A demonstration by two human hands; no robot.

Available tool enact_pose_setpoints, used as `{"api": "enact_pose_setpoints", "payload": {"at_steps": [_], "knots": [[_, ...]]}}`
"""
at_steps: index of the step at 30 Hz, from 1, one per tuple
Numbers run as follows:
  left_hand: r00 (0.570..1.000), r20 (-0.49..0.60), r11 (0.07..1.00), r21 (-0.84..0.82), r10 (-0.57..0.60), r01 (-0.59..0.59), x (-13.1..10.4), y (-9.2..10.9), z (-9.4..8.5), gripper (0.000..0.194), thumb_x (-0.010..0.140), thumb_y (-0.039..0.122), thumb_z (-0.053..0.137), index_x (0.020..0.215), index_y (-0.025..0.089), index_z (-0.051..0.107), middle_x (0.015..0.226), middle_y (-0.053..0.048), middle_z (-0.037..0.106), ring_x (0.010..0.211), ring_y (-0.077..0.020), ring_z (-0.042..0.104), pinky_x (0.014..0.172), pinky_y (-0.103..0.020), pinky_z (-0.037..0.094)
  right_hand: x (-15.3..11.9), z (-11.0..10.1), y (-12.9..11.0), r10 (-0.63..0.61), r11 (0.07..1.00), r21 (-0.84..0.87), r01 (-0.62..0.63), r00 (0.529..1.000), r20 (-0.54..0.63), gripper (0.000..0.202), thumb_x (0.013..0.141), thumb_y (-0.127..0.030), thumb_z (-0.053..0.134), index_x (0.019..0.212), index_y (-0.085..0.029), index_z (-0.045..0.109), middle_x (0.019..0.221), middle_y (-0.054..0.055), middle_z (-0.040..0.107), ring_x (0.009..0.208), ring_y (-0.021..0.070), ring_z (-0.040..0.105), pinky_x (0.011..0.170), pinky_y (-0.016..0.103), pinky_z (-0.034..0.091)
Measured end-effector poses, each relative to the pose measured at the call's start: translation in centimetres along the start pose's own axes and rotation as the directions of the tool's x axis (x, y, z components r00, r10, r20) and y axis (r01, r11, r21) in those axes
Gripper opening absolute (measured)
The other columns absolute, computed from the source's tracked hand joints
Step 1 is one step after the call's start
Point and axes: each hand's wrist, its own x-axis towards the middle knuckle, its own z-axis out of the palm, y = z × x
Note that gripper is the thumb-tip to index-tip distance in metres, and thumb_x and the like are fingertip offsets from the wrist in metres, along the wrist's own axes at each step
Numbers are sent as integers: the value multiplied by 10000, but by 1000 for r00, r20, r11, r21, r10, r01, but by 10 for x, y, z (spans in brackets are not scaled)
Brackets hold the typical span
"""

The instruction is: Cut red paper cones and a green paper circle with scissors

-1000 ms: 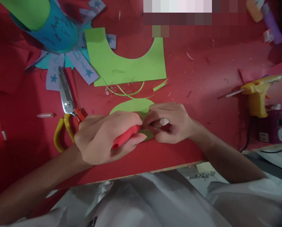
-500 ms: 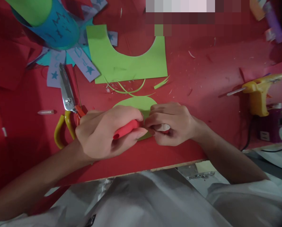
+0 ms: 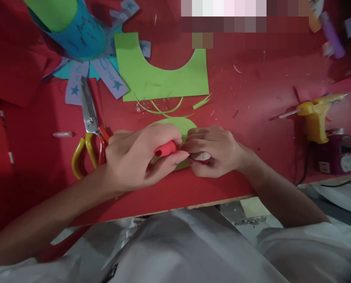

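In front of me, my left hand (image 3: 143, 157) is closed, its thumb and fingers around a small red tube (image 3: 166, 149) with a dark hollow end facing left. My right hand (image 3: 213, 152) is closed beside it, pinching a pale, round-ended piece (image 3: 203, 157) whose kind I cannot make out. The fingertips of both hands nearly meet, and what lies between them is hidden. Below the hands rests a light green rounded sheet (image 3: 177, 124), largely covered by them. Scissors (image 3: 90, 120) with yellow and red handles lie just left of my left hand.
Beyond the hands lies a green sheet (image 3: 166, 82) with a curved cut-out, and thin green strips (image 3: 163, 111). A blue decorated cylinder (image 3: 81, 37) stands at the upper left. To the right, a yellow glue gun (image 3: 317, 118) sits by a purple box (image 3: 336, 155). The red table's front edge (image 3: 193, 206) is near.
The red tube in my left hand has turned and now shows more of its hollow end, looking shorter. Both hands stay close together; the whole view has shifted slightly.
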Motion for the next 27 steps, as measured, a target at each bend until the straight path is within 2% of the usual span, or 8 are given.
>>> {"api": "enact_pose_setpoints", "payload": {"at_steps": [5, 12, 16, 21, 27], "knots": [[994, -85, 996, -68, -71, 65, -3, -1, 12, 316, 1106, 559, 581, 1056, 283, 728, 821, 10, 831, 610, -150, 736, 506, -323, 524, 0, -1, 1, -7, 999, -45, 9, 999, 47, 168, 962, -134, 562, 1094, -216, 628, 787, 1, 688, 769, 167, 697, 692, 278, 528], [992, -82, 990, -107, -100, 91, -3, 0, 14, 358, 1090, 596, 591, 1042, 271, 734, 847, -9, 835, 659, -171, 745, 564, -337, 545, 1, -1, -1, -6, 999, -34, 5, 1000, -30, 172, 967, -130, 524, 1071, -217, 630, 756, -13, 670, 738, 154, 685, 674, 268, 510], [991, -68, 987, -120, -112, 103, -2, 1, 14, 372, 1080, 610, 603, 1023, 265, 732, 857, -15, 834, 666, -168, 742, 569, -329, 540, 1, -2, -2, -16, 998, -63, 18, 1000, 25, 202, 946, -113, 531, 1094, -206, 633, 769, -4, 681, 771, 166, 697, 685, 270, 508], [990, -50, 976, -177, -135, 125, 1, 3, 14, 357, 1063, 567, 644, 1021, 228, 748, 869, -29, 824, 683, -167, 726, 584, -333, 523, 3, -3, -3, -13, 999, -33, 12, 1000, -25, 166, 951, -112, 518, 1040, -218, 609, 751, -11, 673, 753, 159, 696, 682, 266, 514], [987, -13, 968, -201, -158, 152, 2, 4, 12, 311, 1055, 528, 645, 1014, 234, 738, 835, -30, 804, 660, -183, 726, 595, -343, 540, 4, -4, -5, 2, 999, -40, -2, 1000, 3, 123, 982, -131, 514, 997, -232, 583, 773, 1, 684, 758, 155, 692, 679, 267, 525]]}}
